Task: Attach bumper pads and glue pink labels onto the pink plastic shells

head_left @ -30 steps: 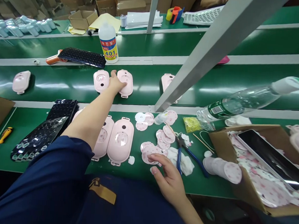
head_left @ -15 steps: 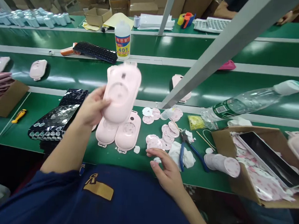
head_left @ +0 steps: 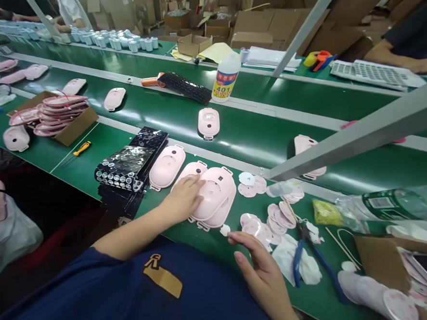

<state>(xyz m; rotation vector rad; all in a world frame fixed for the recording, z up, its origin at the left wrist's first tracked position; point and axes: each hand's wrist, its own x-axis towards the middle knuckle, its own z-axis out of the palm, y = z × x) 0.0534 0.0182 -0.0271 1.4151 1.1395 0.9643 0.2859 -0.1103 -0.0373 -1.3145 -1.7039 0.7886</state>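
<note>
My left hand (head_left: 182,200) grips the left edge of a pale pink plastic shell (head_left: 214,191), its thumb over the rim. That shell lies slightly turned on top of another pink shell (head_left: 228,210), and a third shell (head_left: 188,170) is partly under my fingers. One more pink shell (head_left: 166,168) rests to the left. My right hand (head_left: 261,269) hovers at the table's near side, fingers apart, holding nothing. Close to its fingertips are a small white cut-out piece (head_left: 225,230) and round pink printed stickers (head_left: 256,228).
Blue-handled pliers (head_left: 299,262) lie on white tissue at the right, near a stack of round discs (head_left: 375,293) and a cardboard box (head_left: 377,257). A slanted metal post (head_left: 363,130) crosses the right. Black sticker sheets (head_left: 126,166) and a yellow screwdriver (head_left: 82,148) are left. A glue bottle (head_left: 225,78) stands behind.
My left hand has lowered the raised shell onto the shells on the table. My right hand stays open low at the right. The view has swung left, showing more of the line.
</note>
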